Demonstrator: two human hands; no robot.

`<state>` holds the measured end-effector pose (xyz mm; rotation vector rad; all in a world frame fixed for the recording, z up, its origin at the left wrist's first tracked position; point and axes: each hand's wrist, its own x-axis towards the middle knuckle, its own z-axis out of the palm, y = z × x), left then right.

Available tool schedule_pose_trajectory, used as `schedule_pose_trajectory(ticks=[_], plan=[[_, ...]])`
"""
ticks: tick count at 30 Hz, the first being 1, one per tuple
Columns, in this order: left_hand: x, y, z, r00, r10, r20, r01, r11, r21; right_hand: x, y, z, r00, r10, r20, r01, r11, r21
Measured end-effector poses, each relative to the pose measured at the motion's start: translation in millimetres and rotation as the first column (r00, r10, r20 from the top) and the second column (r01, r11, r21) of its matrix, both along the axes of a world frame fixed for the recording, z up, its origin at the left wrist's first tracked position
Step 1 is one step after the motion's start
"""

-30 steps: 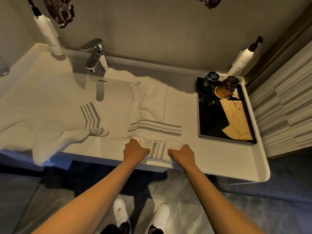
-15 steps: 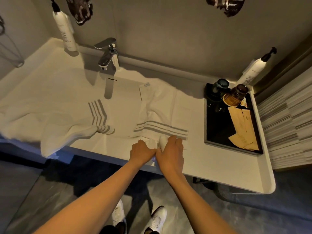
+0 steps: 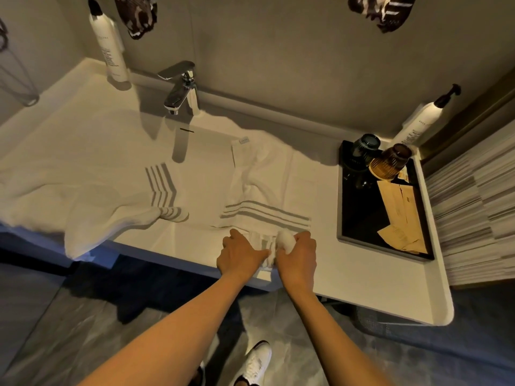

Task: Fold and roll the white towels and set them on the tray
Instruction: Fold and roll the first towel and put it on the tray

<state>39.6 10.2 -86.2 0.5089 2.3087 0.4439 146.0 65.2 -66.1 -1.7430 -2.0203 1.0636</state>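
A white towel with grey stripes [image 3: 267, 188] lies lengthwise on the white counter, its near end rolled up at the front edge. My left hand [image 3: 239, 254] presses on the left of that roll. My right hand [image 3: 296, 253] grips the roll's right end, where a white bulge shows between the fingers. A second white striped towel [image 3: 92, 201] lies crumpled to the left, one corner hanging over the counter's edge. The black tray [image 3: 359, 215] sits at the right of the counter.
On the tray stand two dark cups [image 3: 365, 149], a ribbed amber glass [image 3: 386, 167] and tan paper packets [image 3: 401, 210]. A chrome tap [image 3: 181, 90] rises at the back. White pump bottles stand at back left [image 3: 110, 48] and back right [image 3: 420, 121]. Floor and shoes lie below.
My hands have come closer together on the rolled end; the right hand shifted left and closed around the roll's right end. The view has shifted slightly.
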Motion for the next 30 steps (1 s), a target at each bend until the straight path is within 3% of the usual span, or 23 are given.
schedule_pose_trajectory(ticks=[3, 7, 10, 12, 14, 16, 20, 22, 24, 26, 28, 30], plan=[[-1, -1, 0, 0.994, 0.064, 0.092, -0.070, 0.996, 0.061, -15, -14, 2, 0.994, 0.084, -0.071, -0.083, 0.996, 0.022], [-11, -3, 1, 0.991, 0.014, 0.135, -0.018, 0.999, 0.033, -20, -24, 1, 0.980, 0.151, -0.129, -0.146, 0.988, 0.051], [-24, -4, -3, 0.950, -0.025, 0.311, 0.012, 0.999, 0.046, -23, -27, 0, 0.966, 0.231, -0.114, -0.223, 0.972, 0.075], [-35, -5, -3, 0.856, 0.053, 0.513, -0.117, 0.989, 0.092, -23, -26, 1, 0.952, 0.288, -0.105, -0.276, 0.954, 0.116], [-47, -10, 5, 0.676, 0.173, 0.716, -0.334, 0.939, 0.088, -22, -28, -2, 0.921, 0.384, -0.065, -0.367, 0.912, 0.186], [-56, -14, 5, 0.589, 0.158, 0.793, -0.402, 0.908, 0.118, -17, -35, -7, 0.879, 0.477, 0.001, -0.464, 0.855, 0.231], [-48, -15, -4, 0.683, 0.164, 0.711, -0.361, 0.923, 0.134, -11, -52, -14, 0.779, 0.596, 0.194, -0.625, 0.762, 0.169], [-45, -14, -10, 0.708, 0.192, 0.680, -0.389, 0.909, 0.149, -10, -51, -9, 0.780, 0.611, 0.136, -0.625, 0.774, 0.101], [-46, -14, -14, 0.764, 0.164, 0.624, -0.338, 0.926, 0.170, -8, -33, 5, 0.882, 0.471, -0.014, -0.470, 0.881, 0.049], [-44, -15, -14, 0.825, 0.145, 0.546, -0.292, 0.937, 0.191, -5, -8, 13, 0.971, 0.220, -0.095, -0.217, 0.975, 0.036], [-42, -16, -11, 0.847, 0.139, 0.513, -0.275, 0.940, 0.200, -6, 8, 15, 0.986, 0.156, -0.051, -0.160, 0.983, -0.090], [-40, -14, -13, 0.877, 0.096, 0.471, -0.212, 0.956, 0.201, -15, 11, 5, 0.988, 0.152, -0.018, -0.147, 0.915, -0.376]])
